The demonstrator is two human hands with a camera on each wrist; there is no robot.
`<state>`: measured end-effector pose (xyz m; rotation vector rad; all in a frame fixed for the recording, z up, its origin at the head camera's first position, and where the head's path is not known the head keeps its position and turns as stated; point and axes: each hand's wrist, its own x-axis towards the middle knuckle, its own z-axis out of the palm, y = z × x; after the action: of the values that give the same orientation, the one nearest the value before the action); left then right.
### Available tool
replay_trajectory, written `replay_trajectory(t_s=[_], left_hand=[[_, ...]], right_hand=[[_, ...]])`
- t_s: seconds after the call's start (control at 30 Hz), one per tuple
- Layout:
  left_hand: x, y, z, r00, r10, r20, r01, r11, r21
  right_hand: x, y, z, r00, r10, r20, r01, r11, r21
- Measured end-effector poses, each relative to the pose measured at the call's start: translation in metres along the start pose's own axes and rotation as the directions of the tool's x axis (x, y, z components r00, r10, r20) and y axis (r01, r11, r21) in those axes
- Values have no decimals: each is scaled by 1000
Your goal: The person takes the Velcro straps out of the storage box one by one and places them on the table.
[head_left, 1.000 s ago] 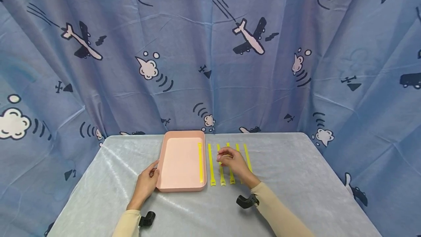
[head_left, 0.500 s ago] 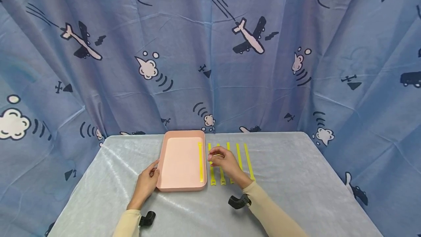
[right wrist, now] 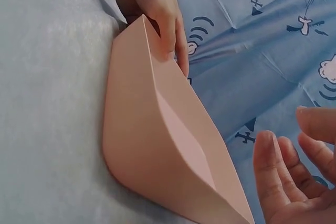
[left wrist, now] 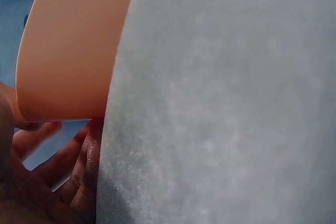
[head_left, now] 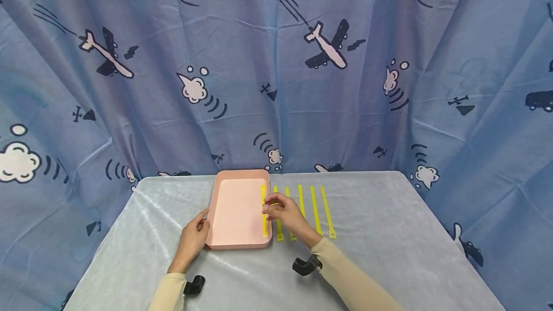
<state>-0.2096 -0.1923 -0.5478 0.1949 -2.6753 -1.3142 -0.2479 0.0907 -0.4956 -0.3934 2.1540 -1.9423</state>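
Note:
My left hand (head_left: 193,238) grips the left side wall of a shallow pink tray (head_left: 235,212). Its fingers and the tray's corner (left wrist: 68,66) also show in the left wrist view. Inside the tray, along its right side, lies a yellow strap-like cable tie (head_left: 265,227). Over the tray's right rim hovers my right hand (head_left: 288,216), fingers loosely bent, holding nothing. A gap shows between thumb and fingers of that hand (right wrist: 286,198) in the right wrist view. Several more yellow cable ties (head_left: 327,212) with slotted ends lie in a row right of the tray, some partly hidden by the right hand.
A pale grey cloth covers the table (head_left: 389,234). Behind its far edge hangs a blue patterned curtain (head_left: 242,124). Black wrist cameras sit on the left wrist (head_left: 195,285) and the right wrist (head_left: 306,265).
My right hand has moved left from above the row of cable ties to the tray's right rim, uncovering the ties at the right. The left hand and tray have stayed put.

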Motion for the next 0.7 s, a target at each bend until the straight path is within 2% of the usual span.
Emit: replay_trajectory(t_s=[0.17, 0.37, 0.53, 0.7], left_hand=[[0, 1, -1, 1000, -9, 9, 9, 1000, -2], [-1, 1, -1, 1000, -11, 14, 11, 1000, -5], [-1, 0, -1, 1000, -10, 21, 10, 1000, -11], [0, 0, -1, 1000, -6, 22, 6, 1000, -21]], right_hand=[[5, 1, 6, 999, -23, 28, 23, 1000, 9], [9, 0, 14, 997, -42, 59, 45, 998, -38], [10, -5, 20, 996, -44, 80, 55, 987, -148], [13, -11, 24, 989, -86, 120, 121, 940, -320]])
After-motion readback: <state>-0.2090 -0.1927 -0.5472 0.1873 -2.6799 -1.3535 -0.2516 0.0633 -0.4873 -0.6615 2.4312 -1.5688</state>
